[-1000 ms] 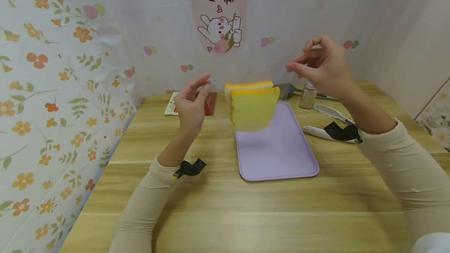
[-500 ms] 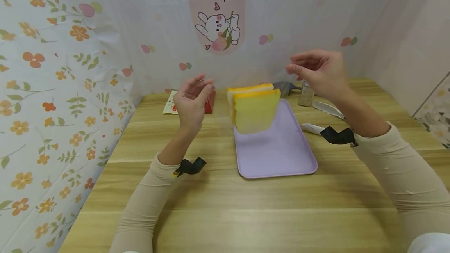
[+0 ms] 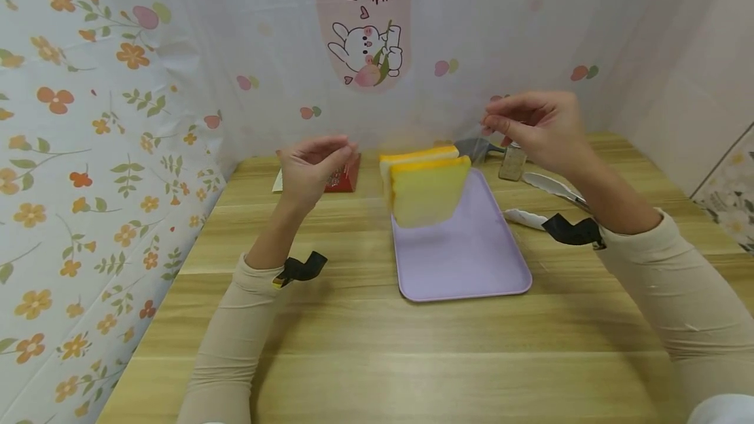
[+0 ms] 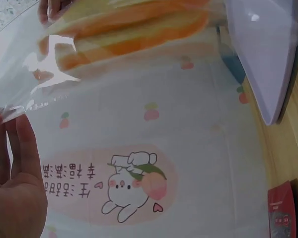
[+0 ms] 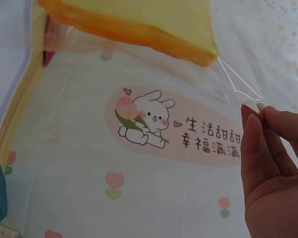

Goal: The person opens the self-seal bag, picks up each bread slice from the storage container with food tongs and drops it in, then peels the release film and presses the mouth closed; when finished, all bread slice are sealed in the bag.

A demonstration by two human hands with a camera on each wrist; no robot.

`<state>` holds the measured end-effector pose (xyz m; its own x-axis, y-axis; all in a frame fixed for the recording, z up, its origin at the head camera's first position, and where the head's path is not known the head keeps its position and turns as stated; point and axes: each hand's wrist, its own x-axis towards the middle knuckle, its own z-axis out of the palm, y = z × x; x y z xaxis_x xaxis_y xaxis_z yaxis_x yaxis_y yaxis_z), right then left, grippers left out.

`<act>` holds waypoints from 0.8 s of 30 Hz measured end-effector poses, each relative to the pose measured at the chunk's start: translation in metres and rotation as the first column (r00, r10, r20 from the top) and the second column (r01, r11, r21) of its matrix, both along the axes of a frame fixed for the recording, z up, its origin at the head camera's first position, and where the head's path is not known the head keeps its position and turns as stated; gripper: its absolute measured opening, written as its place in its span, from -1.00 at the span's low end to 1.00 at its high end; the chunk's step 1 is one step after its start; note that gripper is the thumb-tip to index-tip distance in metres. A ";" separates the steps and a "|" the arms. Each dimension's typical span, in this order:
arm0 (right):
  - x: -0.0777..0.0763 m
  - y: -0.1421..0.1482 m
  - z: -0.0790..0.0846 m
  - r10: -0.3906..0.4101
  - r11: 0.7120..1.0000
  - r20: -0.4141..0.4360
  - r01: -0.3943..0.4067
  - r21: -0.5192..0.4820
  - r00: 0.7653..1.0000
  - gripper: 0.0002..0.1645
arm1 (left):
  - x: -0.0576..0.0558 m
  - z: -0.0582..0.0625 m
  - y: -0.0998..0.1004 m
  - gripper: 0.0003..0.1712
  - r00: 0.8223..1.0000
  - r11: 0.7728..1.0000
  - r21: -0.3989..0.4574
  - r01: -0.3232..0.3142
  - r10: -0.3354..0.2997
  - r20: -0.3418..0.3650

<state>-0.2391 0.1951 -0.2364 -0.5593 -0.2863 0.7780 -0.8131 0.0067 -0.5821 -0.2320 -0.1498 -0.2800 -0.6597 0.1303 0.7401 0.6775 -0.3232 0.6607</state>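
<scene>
Two yellow bread slices point(image 3: 430, 194) with orange crusts hang in a clear plastic bag above the back of a lilac tray point(image 3: 465, 273). My left hand point(image 3: 311, 172) pinches the bag's edge on the left. On the right side, my right hand point(image 3: 544, 126) pinches the same bag between thumb and fingertips. The left wrist view shows the clear plastic bag point(image 4: 59, 64) shining with glare and stretched near the fingertips. In the right wrist view, a bread slice point(image 5: 154, 25) lies against the plastic, with creases running to the fingers. The bag's outline is barely visible in the head view.
Behind my left hand lie a red packet point(image 3: 347, 178) and a pale packet point(image 3: 277, 182). A small spice jar point(image 3: 512, 163), a blue-handled utensil point(image 3: 474, 148) and metal tongs point(image 3: 550, 185) are at the right. A printed curtain point(image 3: 265, 38) hangs behind the table.
My left hand has moved left and slightly down. The right hand is lower than a second ago, and its fingers are closer together. The bagged bread has sunk slightly.
</scene>
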 end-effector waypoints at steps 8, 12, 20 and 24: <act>0.007 0.003 0.008 0.069 0.996 -0.060 -0.072 -0.045 0.996 -0.90 | 0.005 0.015 -0.008 -0.92 0.984 0.996 -0.058 0.072 -0.080 -0.158; 0.009 0.005 0.011 0.102 0.993 -0.091 -0.107 -0.051 0.991 -0.88 | 0.009 0.022 -0.010 -0.91 0.971 0.993 -0.072 0.090 -0.104 -0.213; 0.012 0.002 0.014 0.213 0.975 -0.158 -0.221 -0.037 0.964 -0.88 | 0.013 0.030 -0.012 -0.72 0.938 0.984 -0.162 0.068 -0.119 -0.326; 0.014 -0.001 0.017 0.246 0.964 -0.167 -0.260 -0.063 0.955 -0.81 | 0.016 0.033 -0.011 -0.72 0.933 0.985 -0.165 0.056 -0.111 -0.344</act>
